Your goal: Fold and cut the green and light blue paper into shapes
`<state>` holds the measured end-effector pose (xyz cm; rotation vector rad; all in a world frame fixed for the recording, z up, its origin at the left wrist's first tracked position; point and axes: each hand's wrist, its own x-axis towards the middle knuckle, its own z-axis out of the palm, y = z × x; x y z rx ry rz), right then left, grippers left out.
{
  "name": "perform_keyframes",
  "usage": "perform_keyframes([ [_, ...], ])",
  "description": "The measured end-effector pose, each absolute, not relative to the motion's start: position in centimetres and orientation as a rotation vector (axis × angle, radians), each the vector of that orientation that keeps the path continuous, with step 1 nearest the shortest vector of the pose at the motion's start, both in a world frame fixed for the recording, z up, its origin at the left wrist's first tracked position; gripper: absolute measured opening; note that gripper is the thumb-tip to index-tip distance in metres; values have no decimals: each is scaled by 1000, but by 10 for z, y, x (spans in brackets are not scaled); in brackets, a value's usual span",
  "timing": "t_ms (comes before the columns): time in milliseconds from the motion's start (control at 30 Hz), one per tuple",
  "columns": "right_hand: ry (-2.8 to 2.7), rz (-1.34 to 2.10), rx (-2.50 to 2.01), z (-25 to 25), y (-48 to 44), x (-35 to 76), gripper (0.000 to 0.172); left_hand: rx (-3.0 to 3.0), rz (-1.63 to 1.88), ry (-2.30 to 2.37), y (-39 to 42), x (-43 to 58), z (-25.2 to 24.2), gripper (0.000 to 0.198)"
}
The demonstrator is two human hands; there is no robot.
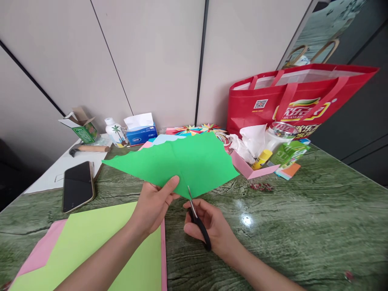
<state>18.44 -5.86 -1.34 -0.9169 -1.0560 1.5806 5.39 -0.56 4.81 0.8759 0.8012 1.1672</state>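
Note:
My left hand (154,202) pinches the near edge of a large green paper sheet (182,161), thumb on top, and holds it up above the green marble table (287,226). My right hand (212,228) grips black-handled scissors (197,220). Their blades point up into the sheet's near edge, just right of my left thumb. The far edge of the green sheet is cut in a wavy outline.
Light-green and pink sheets (91,246) lie at the near left, beside a dark phone (78,186). Along the wall stand a carton (81,126), a bottle (117,133), a tissue box (141,131), coloured paper stars (197,129), a pink tray (251,169), a glue stick (261,159) and a red bag (297,99).

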Motion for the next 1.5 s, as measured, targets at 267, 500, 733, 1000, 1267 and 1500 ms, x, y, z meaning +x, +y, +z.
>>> perform_keyframes([
  [267,-1085,1642,-870,-10,-58,187,48,914,1168,811,-3,52,45,51],
  [500,-1098,1630,-882,-11,-60,187,46,956,1131,862,-11,55,45,48],
  [733,-1091,1572,-932,-12,-61,186,45,938,1143,881,-12,58,46,42],
  [1000,-1066,1585,-942,-14,-59,185,46,940,1138,890,-11,57,44,40],
  [1267,-1086,1538,-1013,-16,-60,183,45,919,1155,918,-14,58,47,43],
  [1500,-1076,1525,-1034,-16,-60,183,44,895,1165,956,-13,59,47,46],
])
